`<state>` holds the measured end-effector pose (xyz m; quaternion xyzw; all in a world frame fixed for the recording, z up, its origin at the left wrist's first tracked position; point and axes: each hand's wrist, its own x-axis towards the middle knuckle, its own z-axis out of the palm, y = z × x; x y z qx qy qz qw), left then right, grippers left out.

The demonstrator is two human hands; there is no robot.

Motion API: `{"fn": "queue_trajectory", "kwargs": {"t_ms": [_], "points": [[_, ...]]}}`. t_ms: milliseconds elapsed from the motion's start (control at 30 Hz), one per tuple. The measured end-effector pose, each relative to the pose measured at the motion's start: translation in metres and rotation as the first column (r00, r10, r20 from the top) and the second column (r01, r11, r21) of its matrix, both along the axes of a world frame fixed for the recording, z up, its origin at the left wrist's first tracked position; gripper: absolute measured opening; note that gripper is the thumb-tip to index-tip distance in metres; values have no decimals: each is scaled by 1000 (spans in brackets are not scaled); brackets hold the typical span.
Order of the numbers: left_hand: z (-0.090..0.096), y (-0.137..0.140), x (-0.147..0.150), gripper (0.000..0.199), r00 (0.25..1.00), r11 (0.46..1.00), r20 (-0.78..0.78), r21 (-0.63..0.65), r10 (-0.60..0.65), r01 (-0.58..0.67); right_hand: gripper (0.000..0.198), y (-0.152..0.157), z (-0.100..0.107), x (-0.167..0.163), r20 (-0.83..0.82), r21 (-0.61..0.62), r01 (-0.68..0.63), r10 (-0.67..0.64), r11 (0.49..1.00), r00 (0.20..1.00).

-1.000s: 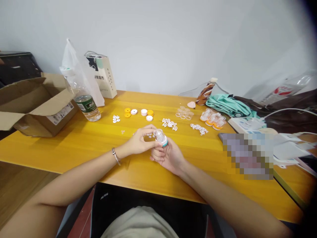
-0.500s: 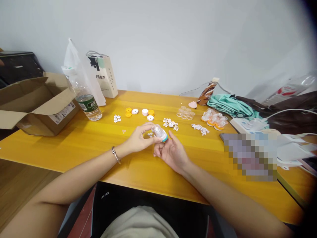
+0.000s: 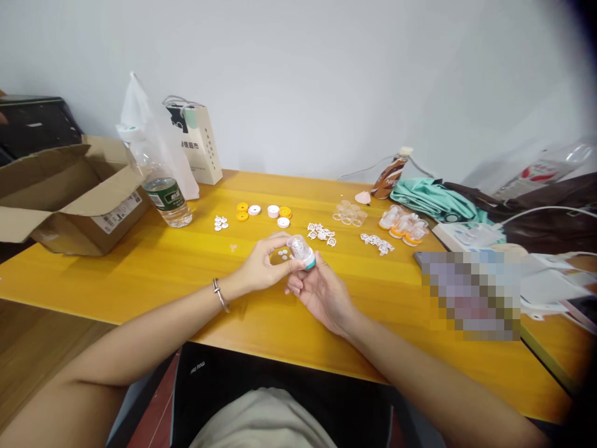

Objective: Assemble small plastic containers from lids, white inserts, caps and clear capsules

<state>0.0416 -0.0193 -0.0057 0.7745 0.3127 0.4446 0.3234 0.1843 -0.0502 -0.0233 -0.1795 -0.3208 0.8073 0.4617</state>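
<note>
A small clear plastic dome with white parts inside and a teal base (image 3: pixel 302 251) is held above the table, tilted. My left hand (image 3: pixel 268 264) pinches it from the left, thumb at the base. My right hand (image 3: pixel 324 292) cups it from below and the right, palm up, thumb against the base and fingers curled; what touches underneath is hidden. Small white discs (image 3: pixel 283 254) lie just behind my left hand. Past my hands are white wheel-shaped pieces (image 3: pixel 321 233) and yellow and white round caps (image 3: pixel 278 213).
Clear rings (image 3: pixel 349 214), white small parts (image 3: pixel 377 242) and orange-based domes (image 3: pixel 403 227) lie to the right. A pixelated flat device (image 3: pixel 469 295) and power strip (image 3: pixel 457 239) are at the right edge. A cardboard box (image 3: pixel 84 205) and water bottle (image 3: pixel 165 199) stand left.
The clear dome has turned more upright and shifted slightly right. My right thumb has come in against its base, and my right fingers have moved slightly left.
</note>
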Motion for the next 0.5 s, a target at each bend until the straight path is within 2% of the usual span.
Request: {"fn": "queue_trajectory", "kwargs": {"t_ms": [500], "points": [[-2, -4, 2, 18, 997, 999, 58, 23, 42, -43, 26, -1, 1, -1, 9, 63, 9, -9, 998, 1000]]}}
